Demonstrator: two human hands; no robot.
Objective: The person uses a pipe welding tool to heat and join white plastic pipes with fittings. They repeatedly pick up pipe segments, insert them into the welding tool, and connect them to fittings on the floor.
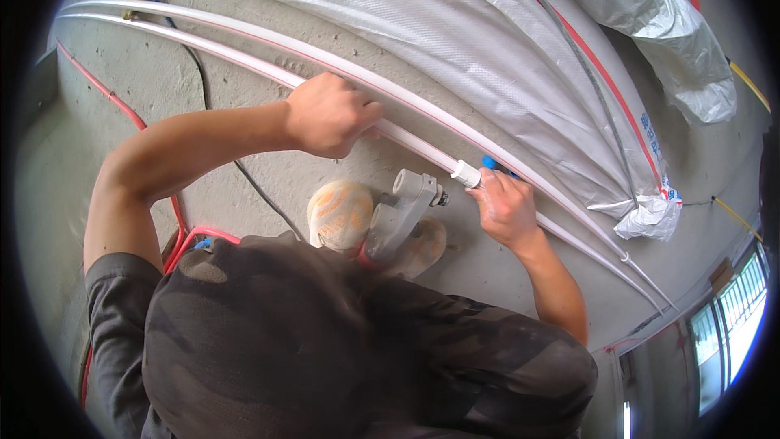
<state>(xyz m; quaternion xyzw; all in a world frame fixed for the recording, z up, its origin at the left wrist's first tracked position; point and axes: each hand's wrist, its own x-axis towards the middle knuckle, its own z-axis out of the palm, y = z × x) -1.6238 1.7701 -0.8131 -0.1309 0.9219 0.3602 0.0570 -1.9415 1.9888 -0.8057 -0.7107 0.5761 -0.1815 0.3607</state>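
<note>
Two long white plastic pipes with thin red stripes run across the floor from far left to near right. My left hand [334, 115] is wrapped round the nearer pipe [420, 147]. Farther right, my right hand [507, 206] closes round a white pipe coupling [465, 173] on that same pipe; the fingers cover part of the fitting. The farther pipe [382, 87] lies alongside, apart from both hands. Below the hands, a grey pipe-welding tool [402, 213] with a metal tip stands between my shoes [340, 214].
White woven sheeting [455, 41] with a red stripe lies beyond the pipes. A red hose [122, 106] and a dark cable [253, 181] cross the concrete floor on the left. A small blue object [489, 162] sits behind the coupling. A barred window [731, 321] is at lower right.
</note>
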